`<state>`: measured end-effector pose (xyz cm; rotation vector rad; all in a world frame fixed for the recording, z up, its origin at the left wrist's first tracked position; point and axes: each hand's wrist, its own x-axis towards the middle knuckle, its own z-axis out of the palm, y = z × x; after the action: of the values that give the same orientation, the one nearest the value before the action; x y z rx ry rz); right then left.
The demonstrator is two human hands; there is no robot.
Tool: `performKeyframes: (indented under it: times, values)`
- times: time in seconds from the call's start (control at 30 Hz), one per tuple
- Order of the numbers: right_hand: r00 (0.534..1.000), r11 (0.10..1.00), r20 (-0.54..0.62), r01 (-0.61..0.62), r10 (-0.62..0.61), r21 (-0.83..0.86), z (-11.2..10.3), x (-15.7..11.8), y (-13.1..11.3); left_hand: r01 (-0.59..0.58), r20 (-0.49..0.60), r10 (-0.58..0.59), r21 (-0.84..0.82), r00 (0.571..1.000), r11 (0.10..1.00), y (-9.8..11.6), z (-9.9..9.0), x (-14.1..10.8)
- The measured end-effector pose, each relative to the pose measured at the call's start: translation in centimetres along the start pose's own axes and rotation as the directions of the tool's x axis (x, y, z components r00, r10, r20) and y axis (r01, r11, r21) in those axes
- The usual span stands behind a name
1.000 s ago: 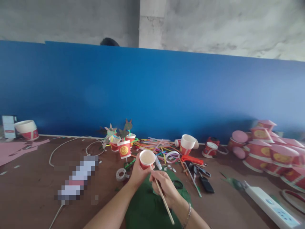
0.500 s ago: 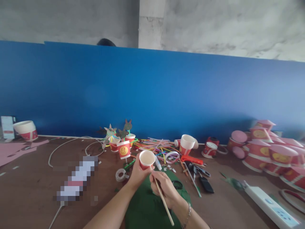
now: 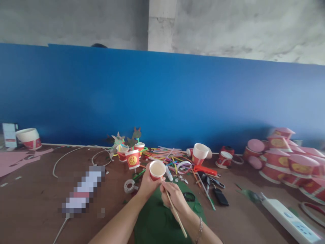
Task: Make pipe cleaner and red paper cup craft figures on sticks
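My left hand (image 3: 147, 185) is wrapped round a red and white paper cup (image 3: 157, 169), its open mouth tipped towards me. A thin wooden stick (image 3: 176, 214), like a chopstick, is pinched in my right hand (image 3: 175, 196). Its upper end meets the cup's near side, and the lower end points down towards me. Whether the tip pierces the cup is hidden by my fingers. Both hands are close together above a dark green sheet (image 3: 152, 223). A glue tube (image 3: 169, 173) lies just behind the cup, and a tape roll (image 3: 129, 186) rests left of my left hand.
Cups with paper animal figures (image 3: 132, 158) stand behind. Colourful pipe cleaners or straws (image 3: 162, 154) are heaped along the blue partition (image 3: 162, 98). At right lie an orange cutter (image 3: 205, 170), keys (image 3: 220, 196), a power strip (image 3: 289, 217) and stacked pink-topped cups (image 3: 281, 162).
My hands, the cup and the stick hold nearly the same pose. The whole view has shifted slightly. A dark rounded shape above the partition has moved left and lower.
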<state>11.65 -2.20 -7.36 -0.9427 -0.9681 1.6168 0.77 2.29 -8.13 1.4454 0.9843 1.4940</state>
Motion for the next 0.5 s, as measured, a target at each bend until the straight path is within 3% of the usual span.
performKeyframes:
  times: [0.3,0.5]
  values:
    - [0.997,0.985,0.076,-0.023,0.01,0.172,0.2,-0.9,-1.3,-0.005,-0.004,0.004,-0.033,1.0,0.999,-0.3,0.0,-0.1]
    - [0.998,0.987,-0.04,0.038,-0.044,-0.157,-0.7,0.5,-0.2,-0.021,0.002,0.021,-0.022,1.0,1.0,-0.9,0.0,0.0]
